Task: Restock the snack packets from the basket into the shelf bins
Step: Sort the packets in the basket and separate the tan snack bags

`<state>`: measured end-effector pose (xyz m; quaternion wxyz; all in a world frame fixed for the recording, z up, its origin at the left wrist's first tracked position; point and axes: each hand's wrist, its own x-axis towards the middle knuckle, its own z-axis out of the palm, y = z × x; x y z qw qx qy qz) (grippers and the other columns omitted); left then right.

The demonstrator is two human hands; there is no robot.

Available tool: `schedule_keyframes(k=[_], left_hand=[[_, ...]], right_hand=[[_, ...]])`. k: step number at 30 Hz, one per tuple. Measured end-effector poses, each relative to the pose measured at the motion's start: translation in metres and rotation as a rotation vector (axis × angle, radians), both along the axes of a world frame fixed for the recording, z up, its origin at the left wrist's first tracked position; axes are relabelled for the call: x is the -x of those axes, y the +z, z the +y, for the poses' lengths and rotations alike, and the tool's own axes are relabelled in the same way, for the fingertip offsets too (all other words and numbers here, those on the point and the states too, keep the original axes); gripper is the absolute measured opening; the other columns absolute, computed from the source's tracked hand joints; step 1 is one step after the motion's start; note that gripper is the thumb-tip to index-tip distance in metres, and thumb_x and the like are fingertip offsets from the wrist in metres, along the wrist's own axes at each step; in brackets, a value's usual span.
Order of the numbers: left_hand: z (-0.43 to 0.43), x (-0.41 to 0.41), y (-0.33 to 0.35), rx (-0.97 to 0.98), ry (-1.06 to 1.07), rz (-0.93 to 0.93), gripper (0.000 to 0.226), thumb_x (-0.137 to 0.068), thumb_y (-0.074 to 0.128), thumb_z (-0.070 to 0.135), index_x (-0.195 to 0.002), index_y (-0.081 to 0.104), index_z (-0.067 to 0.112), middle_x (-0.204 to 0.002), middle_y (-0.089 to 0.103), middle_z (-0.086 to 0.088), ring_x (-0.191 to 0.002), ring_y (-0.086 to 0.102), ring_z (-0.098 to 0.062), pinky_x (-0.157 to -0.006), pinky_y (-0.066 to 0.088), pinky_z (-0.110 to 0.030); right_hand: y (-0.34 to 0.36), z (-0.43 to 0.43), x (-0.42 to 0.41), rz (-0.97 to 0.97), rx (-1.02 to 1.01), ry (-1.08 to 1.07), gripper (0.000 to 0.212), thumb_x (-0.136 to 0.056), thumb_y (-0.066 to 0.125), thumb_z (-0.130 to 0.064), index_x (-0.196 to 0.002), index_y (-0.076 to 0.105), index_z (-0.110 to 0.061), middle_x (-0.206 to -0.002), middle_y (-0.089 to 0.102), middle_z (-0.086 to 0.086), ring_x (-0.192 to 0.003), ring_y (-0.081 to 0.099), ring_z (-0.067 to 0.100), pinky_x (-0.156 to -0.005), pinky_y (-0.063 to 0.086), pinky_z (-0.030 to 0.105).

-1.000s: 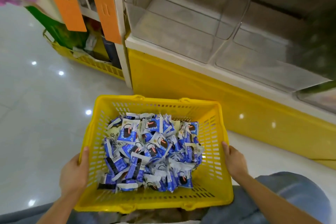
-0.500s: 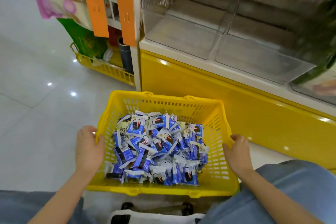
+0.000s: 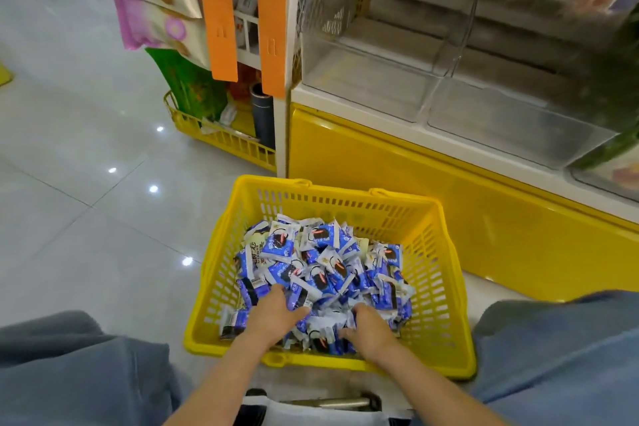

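Two hands (image 3: 276, 314) (image 3: 369, 326) gripping packets (image 3: 321, 252), inside basket (image 3: 436, 270) rim

Basket (image 3: 332, 194) top was open; packets (image 3: 321, 252) covered floor. Air above free up to clear bins (image 3: 380, 86); divider (image 3: 463, 31) split them; orange strips (image 3: 273, 17) hung left.

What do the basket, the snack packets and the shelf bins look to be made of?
The basket looks like yellow moulded plastic, slightly glossy, with slotted walls. The snack packets seem thin printed plastic film, shiny, crinkled, with crimped ends. The shelf bins are clear rigid plastic, likely acrylic: see-through, with glare on the front panels.
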<state>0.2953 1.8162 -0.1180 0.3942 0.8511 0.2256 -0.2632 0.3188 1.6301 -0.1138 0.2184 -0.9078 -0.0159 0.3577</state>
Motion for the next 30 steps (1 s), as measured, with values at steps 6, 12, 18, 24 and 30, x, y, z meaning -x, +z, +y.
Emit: schedule_keyframes(k=[6,12,18,24,30], left_hand=[[0.006,-0.009,0.008,0.048,0.05,-0.099,0.026,-0.086,0.065,0.027,-0.105,0.055,0.011,-0.08,0.043,0.005,-0.072,0.047,-0.012,-0.073,0.046,-0.026],[-0.01,-0.019,0.038,0.521,0.375,-0.038,0.043,-0.095,0.05,0.022,-0.134,0.04,0.008,-0.121,0.054,-0.006,-0.093,0.059,-0.017,-0.073,0.049,-0.025],[-0.028,-0.005,0.045,0.876,0.336,0.025,0.058,-0.08,0.041,0.065,-0.12,0.051,0.024,-0.12,0.061,-0.002,-0.106,0.062,-0.018,-0.085,0.053,-0.036],[-0.035,0.007,0.048,0.784,0.277,-0.104,0.04,-0.082,0.066,0.032,-0.12,0.054,0.029,-0.113,0.066,0.012,-0.105,0.06,-0.003,-0.088,0.047,-0.02],[-0.02,0.01,0.043,0.69,0.443,-0.128,0.034,-0.084,0.064,0.035,-0.116,0.051,0.032,-0.107,0.059,0.019,-0.095,0.051,0.007,-0.081,0.037,-0.017]], right_hand=[[0.022,-0.002,-0.023,-0.103,-0.038,-0.043,0.02,-0.093,0.051,-0.016,-0.109,0.046,-0.006,-0.106,0.059,0.016,-0.09,0.056,0.023,-0.073,0.04,0.027],[0.069,0.007,-0.031,0.169,-0.633,-0.32,0.015,-0.092,0.058,-0.019,-0.086,0.048,-0.029,-0.085,0.059,-0.019,-0.071,0.061,-0.01,-0.058,0.046,0.005],[0.076,0.01,-0.015,-0.049,-0.63,-0.376,0.023,-0.092,0.058,-0.02,-0.083,0.054,0.001,-0.082,0.063,0.016,-0.075,0.064,0.012,-0.071,0.052,0.023],[0.064,0.009,-0.01,-0.096,-0.79,-0.429,0.016,-0.095,0.051,-0.02,-0.086,0.06,-0.011,-0.08,0.063,0.002,-0.074,0.061,0.011,-0.07,0.051,0.017],[0.001,-0.043,-0.032,-0.083,-0.158,-0.203,0.051,-0.09,0.059,-0.035,-0.131,0.044,-0.008,-0.134,0.049,0.011,-0.12,0.048,0.022,-0.102,0.041,0.036]])
